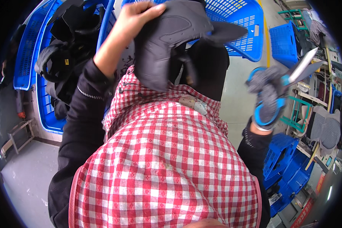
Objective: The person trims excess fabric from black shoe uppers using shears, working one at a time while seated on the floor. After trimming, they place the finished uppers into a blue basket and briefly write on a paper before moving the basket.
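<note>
Black padded piece (155,45) at far edge of apron (159,152), long side running toward apron. Left hand (136,17) nearer — thumb and fingers gripping piece's end farthest from apron. Gloved right hand (268,93) right of apron — closed round scissors (303,65), blades pointing away from piece.

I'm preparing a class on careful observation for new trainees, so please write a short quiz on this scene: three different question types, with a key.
1. Multiple choice: What does the person's left hand hold?
A) a blue crate
B) a dark, stitched piece
C) a wooden stool

2. True or false: The person's right hand, which holds scissors, is bare.

3. Fill in the blank: The person's checked apron is red and ____.

Key
1. B
2. False; it wears a grey glove.
3. white
</note>
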